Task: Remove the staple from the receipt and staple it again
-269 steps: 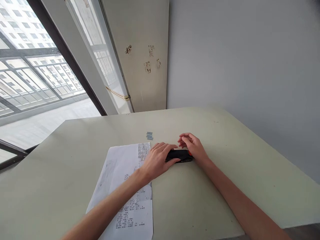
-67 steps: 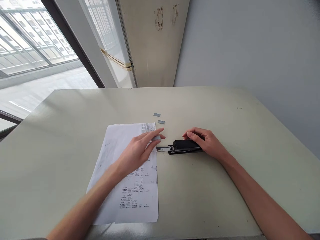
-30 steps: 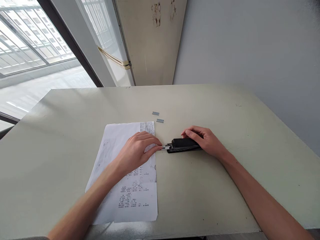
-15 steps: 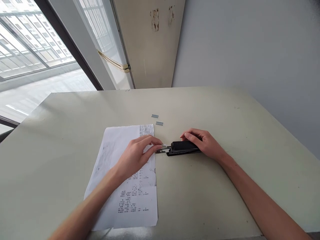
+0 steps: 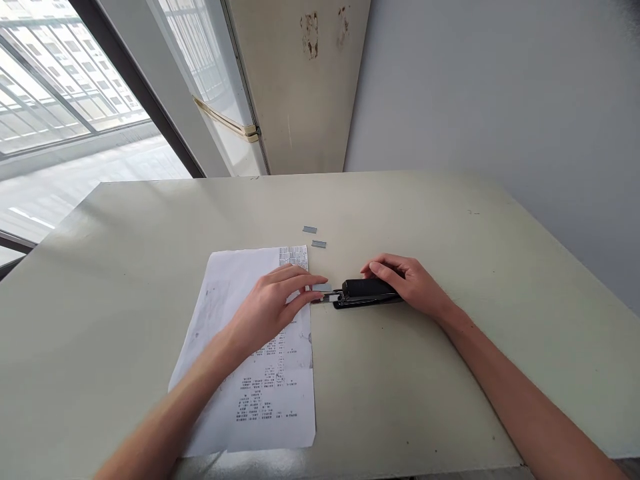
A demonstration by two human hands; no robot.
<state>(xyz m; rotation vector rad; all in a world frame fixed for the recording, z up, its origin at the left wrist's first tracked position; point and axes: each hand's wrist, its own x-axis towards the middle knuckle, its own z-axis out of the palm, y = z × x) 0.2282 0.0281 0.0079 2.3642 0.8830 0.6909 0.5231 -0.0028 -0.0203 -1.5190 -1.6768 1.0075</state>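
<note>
A black stapler (image 5: pixel 367 291) lies on the table with its metal staple tray (image 5: pixel 329 298) drawn out to the left. My right hand (image 5: pixel 413 283) grips the stapler's right end, thumb across the top. Over the tray, my left hand (image 5: pixel 277 297) has a small grey strip of staples (image 5: pixel 321 287) between thumb and fingers. That hand hovers above the right edge of a white printed paper (image 5: pixel 220 293), covering part of the text. Two more strips of staples, a farther one (image 5: pixel 310 229) and a nearer one (image 5: pixel 319 244), rest just beyond the paper's top right corner.
The pale table (image 5: pixel 450 220) extends to both sides. Behind it stand a grey wall (image 5: pixel 475 87) and a beige cabinet-like panel (image 5: pixel 310 100) with a worn patch. A glass window (image 5: pixel 60 80) with railings outside is at the left.
My left fingers have spread a little, and the grey strip between them shows more clearly. The right hand and stapler stay in place; the view has shifted slightly.
</note>
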